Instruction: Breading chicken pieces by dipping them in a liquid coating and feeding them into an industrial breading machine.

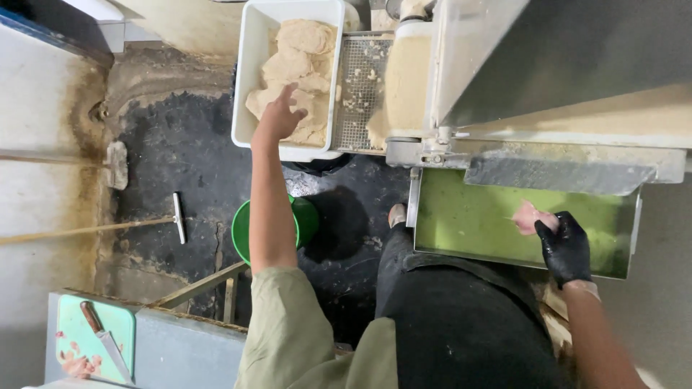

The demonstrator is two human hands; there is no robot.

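Observation:
My left hand (pixel 280 115) is bare and reaches out over the white tub (pixel 245 86), fingers spread above the breaded pieces (pixel 299 61) piled inside; it holds nothing. My right hand (pixel 566 245) wears a black glove and grips a pink raw meat piece (pixel 528 216) over the green tray (pixel 468 223). The tray sits under a breading machine (pixel 504 72). A wire mesh belt (pixel 360 86) with crumbs runs between the tub and the machine.
A green bucket (pixel 306 216) stands on the dark wet floor under my left arm. A squeegee (pixel 178 216) with a long handle lies at left. At the lower left, a knife (pixel 101 338) rests on a pale green cutting board (pixel 72 324) beside meat scraps.

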